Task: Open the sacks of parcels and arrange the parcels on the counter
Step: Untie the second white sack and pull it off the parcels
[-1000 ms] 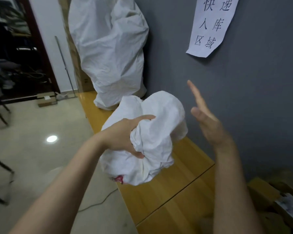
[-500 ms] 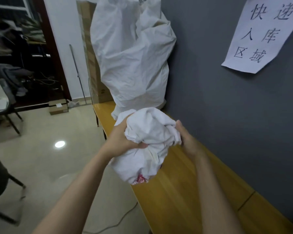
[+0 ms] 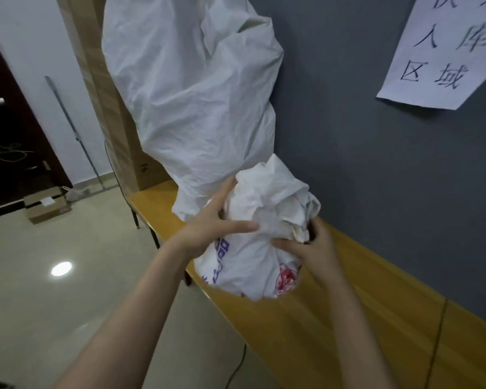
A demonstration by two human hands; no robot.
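A crumpled white sack with blue and red print rests on the yellow wooden counter by the grey wall. My left hand grips its left side, thumb across the front. My right hand grips its right side. Just behind it a tall, full white sack stands upright on the counter's far end, touching the bundle. No parcels are in sight.
A paper sign with black characters hangs on the grey wall. A tall cardboard carton stands behind the big sack. On the tiled floor at left lie a small open box and a metal pole. A cable trails under the counter.
My right hand, raised and open a second ago, has come onto the crumpled sack. Both hands have carried the bundle forward along the counter until it meets the tall sack.
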